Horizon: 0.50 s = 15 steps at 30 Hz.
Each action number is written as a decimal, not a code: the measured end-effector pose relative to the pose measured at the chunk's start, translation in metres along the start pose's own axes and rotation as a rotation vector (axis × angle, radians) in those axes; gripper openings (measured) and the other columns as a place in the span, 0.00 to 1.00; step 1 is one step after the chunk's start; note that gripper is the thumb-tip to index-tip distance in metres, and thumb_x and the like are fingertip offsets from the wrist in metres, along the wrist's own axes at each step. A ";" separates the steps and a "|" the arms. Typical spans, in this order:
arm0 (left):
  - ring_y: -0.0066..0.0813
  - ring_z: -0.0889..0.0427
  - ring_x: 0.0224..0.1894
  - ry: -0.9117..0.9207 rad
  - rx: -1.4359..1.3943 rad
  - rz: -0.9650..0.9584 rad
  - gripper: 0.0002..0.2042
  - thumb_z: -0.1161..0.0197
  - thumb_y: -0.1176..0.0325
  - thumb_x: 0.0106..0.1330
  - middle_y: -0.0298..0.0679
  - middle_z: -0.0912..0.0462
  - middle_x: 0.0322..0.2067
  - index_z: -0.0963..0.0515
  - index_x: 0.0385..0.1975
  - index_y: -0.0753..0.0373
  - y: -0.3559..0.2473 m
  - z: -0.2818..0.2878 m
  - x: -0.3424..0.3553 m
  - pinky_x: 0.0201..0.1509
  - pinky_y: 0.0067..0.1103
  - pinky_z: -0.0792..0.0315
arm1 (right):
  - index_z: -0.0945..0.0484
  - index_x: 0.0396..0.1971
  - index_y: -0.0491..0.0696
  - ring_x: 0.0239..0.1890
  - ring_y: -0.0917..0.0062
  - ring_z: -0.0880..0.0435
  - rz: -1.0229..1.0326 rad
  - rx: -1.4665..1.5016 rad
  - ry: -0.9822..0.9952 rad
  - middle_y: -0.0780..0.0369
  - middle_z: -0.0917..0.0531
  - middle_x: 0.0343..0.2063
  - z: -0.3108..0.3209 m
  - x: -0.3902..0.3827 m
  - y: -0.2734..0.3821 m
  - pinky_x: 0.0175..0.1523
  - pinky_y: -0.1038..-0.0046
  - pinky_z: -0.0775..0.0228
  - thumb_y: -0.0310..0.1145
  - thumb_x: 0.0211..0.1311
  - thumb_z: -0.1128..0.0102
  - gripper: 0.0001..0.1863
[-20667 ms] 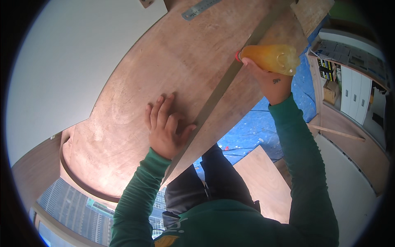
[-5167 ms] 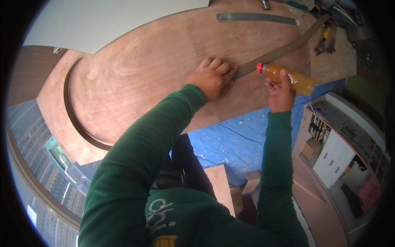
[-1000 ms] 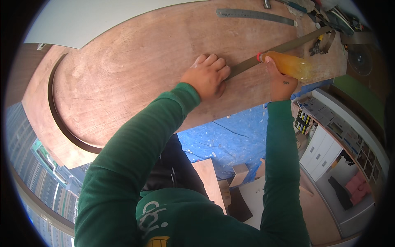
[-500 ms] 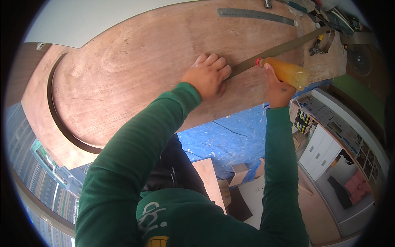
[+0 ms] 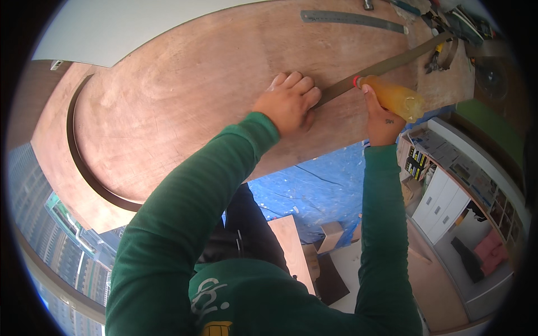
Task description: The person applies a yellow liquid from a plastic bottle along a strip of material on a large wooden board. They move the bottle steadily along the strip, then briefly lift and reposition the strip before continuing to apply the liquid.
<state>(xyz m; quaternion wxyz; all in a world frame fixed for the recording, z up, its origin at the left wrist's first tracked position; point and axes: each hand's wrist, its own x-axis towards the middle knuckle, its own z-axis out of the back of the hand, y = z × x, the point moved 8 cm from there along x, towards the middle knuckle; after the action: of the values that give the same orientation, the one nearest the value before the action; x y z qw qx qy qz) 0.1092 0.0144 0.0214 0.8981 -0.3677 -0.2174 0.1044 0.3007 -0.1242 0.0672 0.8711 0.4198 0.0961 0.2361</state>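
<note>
A long brown strip (image 5: 392, 63) lies at a slant across the plywood board (image 5: 185, 106). Its near end runs under my left hand (image 5: 288, 103), whose fingers are curled down over it against the wood. My right hand (image 5: 384, 120) grips a clear plastic bottle (image 5: 397, 99) of amber liquid, wrapped round its lower side. The bottle lies nearly sideways, with its red neck end pointing left, right over the strip. Whether the tip touches the strip, I cannot tell.
A steel ruler (image 5: 353, 21) lies at the board's far side. Yellow-handled pliers (image 5: 433, 60) and several tools crowd the far right corner. A dark curved strip (image 5: 75, 143) lies at the left end. Blue sheeting (image 5: 305, 179) covers the floor below; a white drawer cabinet (image 5: 440, 204) stands right.
The view has shifted slightly, so everything sits a little further right. Both hands keep their grip, and the bottle stays over the strip at much the same spot.
</note>
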 end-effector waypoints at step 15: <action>0.39 0.24 0.51 0.087 0.061 -0.098 0.14 0.24 0.67 0.56 0.35 0.22 0.44 0.12 0.44 0.53 -0.001 0.036 -0.054 0.57 0.38 0.31 | 0.13 0.44 0.40 0.41 0.77 0.10 -0.057 0.040 0.022 0.62 0.09 0.40 -0.030 -0.039 0.033 0.49 0.74 0.19 0.28 0.59 0.15 0.17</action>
<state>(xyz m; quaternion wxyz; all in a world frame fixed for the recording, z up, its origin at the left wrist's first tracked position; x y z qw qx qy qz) 0.0444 0.0172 0.0278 0.9216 -0.3331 -0.1924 0.0510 0.2451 -0.1053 0.0731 0.8678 0.4316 0.1225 0.2138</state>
